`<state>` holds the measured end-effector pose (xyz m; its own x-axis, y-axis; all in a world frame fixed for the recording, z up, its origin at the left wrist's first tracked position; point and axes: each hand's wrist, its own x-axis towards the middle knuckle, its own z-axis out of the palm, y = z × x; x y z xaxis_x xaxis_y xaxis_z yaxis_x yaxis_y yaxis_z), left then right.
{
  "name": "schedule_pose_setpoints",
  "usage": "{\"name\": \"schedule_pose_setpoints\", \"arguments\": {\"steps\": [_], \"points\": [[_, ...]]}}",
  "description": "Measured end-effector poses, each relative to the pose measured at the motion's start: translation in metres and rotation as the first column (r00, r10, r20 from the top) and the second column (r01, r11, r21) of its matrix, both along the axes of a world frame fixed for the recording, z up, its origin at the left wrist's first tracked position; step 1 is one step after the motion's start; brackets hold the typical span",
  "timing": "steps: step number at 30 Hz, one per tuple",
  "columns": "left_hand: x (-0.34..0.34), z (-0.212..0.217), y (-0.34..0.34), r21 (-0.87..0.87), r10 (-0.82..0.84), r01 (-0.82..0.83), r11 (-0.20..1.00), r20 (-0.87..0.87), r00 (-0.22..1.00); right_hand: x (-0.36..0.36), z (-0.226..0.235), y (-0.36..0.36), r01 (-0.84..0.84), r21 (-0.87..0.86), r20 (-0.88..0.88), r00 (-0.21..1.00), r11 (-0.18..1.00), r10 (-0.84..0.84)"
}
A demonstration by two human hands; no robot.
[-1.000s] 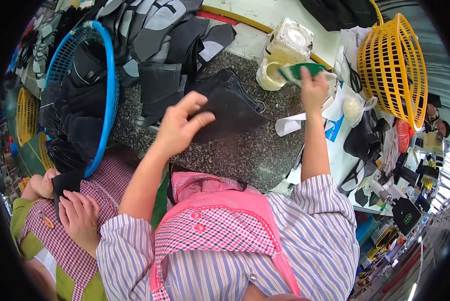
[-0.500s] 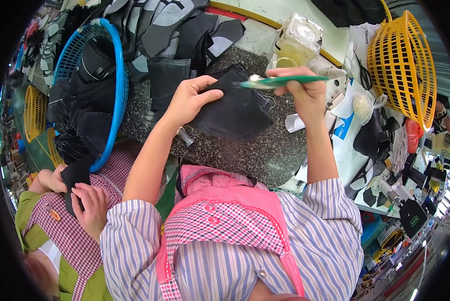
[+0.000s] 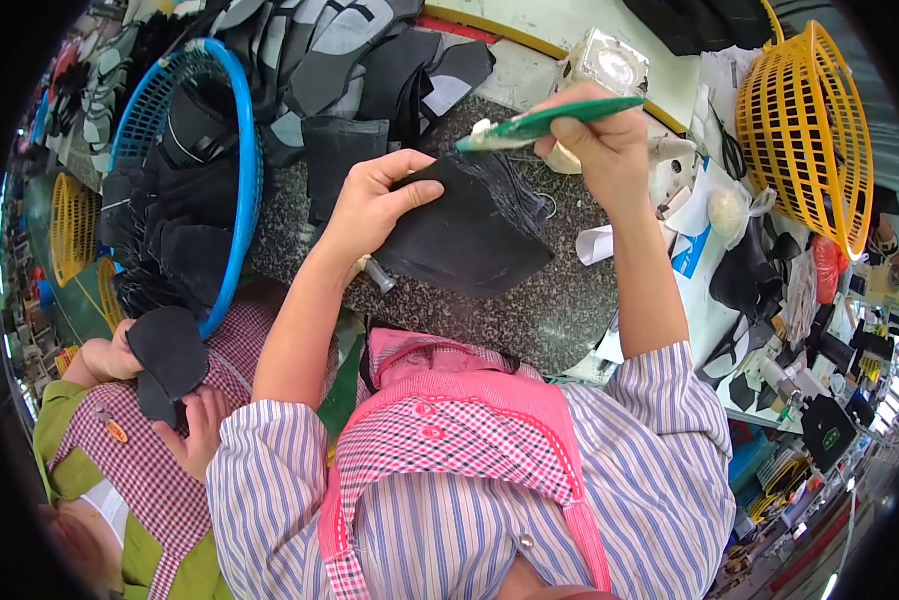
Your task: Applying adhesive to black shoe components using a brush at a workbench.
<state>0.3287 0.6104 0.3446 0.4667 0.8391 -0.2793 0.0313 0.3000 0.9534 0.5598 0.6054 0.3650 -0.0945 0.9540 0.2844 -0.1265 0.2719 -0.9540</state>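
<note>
Black, smooth sheets [image 3: 464, 240], too overlapped to count, lie on one speckled slab [image 3: 559, 320], the left hand [image 3: 377, 208] pinching their left edge; to the right, the right hand [image 3: 611, 155] grips one flat green tool [image 3: 539, 124], its pale tip near their far edge.

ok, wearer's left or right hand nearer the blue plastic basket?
Left. The left hand is right of the blue plastic basket, pinching black pieces; the right hand is farther right.

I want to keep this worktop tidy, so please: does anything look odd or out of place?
Yes: the boxy container beyond the right hand looks messy, its top smeared with whitish residue. Also, a curled white strip lies untidily on the speckled worktop.
</note>
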Motion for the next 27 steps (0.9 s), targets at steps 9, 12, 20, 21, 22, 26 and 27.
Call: {"name": "schedule_pose_setpoints", "arguments": {"steps": [9, 12, 20, 21, 22, 26, 27], "points": [[0.002, 0.004, 0.015, 0.114, 0.116, -0.129, 0.985, 0.116, 0.987, 0.065, -0.003, -0.047, 0.014, -0.262, 0.007, 1.0, 0.965, -0.012], [0.003, 0.02, 0.003, 0.57, 0.231, -0.056, 0.819, -0.239, 0.943, 0.049, -0.003, -0.03, 0.257, -0.197, -0.107, 0.954, 0.946, -0.282], [0.003, 0.019, -0.007, 0.982, 0.276, 0.152, -0.116, -0.115, 0.954, 0.015, -0.014, -0.041, 0.429, 0.062, -0.215, 0.887, 0.901, -0.408], [0.004, 0.017, -0.007, 0.982, 0.274, 0.149, -0.116, -0.113, 0.955, 0.012, -0.014, -0.039, 0.459, 0.112, -0.195, 0.88, 0.881, -0.433], [0.005, 0.016, -0.008, 0.979, 0.263, 0.152, -0.132, -0.114, 0.958, 0.009, -0.016, -0.038, 0.461, 0.113, -0.193, 0.879, 0.88, -0.436], [0.005, 0.02, -0.011, 0.968, 0.246, 0.186, -0.169, -0.141, 0.959, 0.002, -0.015, -0.033, 0.529, 0.212, -0.156, 0.848, 0.822, -0.506], [0.005, 0.02, -0.011, 0.967, 0.251, 0.181, -0.178, -0.133, 0.959, -0.001, -0.013, -0.035, 0.46, 0.201, -0.093, 0.888, 0.865, -0.451]]}}
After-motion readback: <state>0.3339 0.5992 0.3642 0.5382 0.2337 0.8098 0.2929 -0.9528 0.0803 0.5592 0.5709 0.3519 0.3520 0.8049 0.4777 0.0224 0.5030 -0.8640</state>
